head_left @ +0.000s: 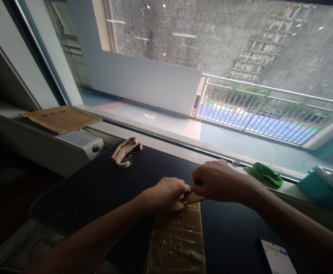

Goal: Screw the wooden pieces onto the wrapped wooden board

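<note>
- Left hand (168,194): fingers bent, gripping the near-left end of a pale wooden piece (195,198); thumb side low, contact partly hidden.
- Right hand (215,179): fingers curled tight, looks like around a thin dark tool (188,193) that meets the wood by the left fingertips. Tool type: can't tell, mostly covered.
- Wooden piece: between the 2 hands, at the far end of a tape-wrapped box (180,239). Exact contact underneath hidden.
- Handling, my read: wood is light and stiff, won't flex much. Not fragile, but edges could dent or split under a hard point load. Glossy tape looks slick, so the piece may skate or twist.
- Hold: pinch both long edges, press down into the box, fingertips off the tool's line.
- Box: long side runs near to far on the dark table (92,194); weight can't tell.
- Far left on the table: curved wooden pieces (120,155), rigid-looking; grab by the mid-span. Small screws (130,156) beside them, easy to roll, pick up singly.
- Near right: 1 phone (277,255), lit screen.
- Far right, on the sill: green cloth (265,175), soft.
</note>
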`<state>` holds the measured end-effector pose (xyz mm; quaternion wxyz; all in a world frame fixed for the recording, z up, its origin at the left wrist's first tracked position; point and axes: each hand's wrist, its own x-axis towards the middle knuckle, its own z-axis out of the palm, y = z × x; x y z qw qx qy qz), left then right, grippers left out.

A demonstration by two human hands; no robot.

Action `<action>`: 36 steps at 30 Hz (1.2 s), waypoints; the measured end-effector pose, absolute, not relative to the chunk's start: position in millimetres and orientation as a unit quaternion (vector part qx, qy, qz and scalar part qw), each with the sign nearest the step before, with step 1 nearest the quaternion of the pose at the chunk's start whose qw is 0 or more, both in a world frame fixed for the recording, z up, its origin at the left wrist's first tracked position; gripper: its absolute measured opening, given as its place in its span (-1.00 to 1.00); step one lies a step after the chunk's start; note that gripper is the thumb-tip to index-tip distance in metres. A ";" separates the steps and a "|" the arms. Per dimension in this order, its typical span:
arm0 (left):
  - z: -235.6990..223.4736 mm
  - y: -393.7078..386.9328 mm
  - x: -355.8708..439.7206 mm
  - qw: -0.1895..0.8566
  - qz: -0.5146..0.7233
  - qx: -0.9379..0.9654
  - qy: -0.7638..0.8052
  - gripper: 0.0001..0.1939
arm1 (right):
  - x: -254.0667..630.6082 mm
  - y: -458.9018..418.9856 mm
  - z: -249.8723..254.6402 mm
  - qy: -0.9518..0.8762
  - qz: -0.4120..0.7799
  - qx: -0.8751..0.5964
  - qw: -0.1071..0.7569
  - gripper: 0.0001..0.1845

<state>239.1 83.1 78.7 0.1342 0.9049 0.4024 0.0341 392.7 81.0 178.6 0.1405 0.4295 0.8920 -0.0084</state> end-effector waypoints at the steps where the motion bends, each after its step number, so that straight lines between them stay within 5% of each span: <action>1: 78.4 83.4 239.2 0.130 0.033 0.907 0.399 -0.92 | 392.4 80.5 178.7 0.891 -0.008 0.432 0.141 -0.75; 17: 105.8 104.0 239.6 0.137 0.007 0.927 0.349 -0.86 | 391.4 84.2 190.9 0.901 -0.006 0.416 0.125 -0.73; 36: 86.7 106.8 235.8 0.205 0.027 0.910 0.360 -0.91 | 392.3 90.5 177.5 0.895 -0.019 0.423 0.143 -0.73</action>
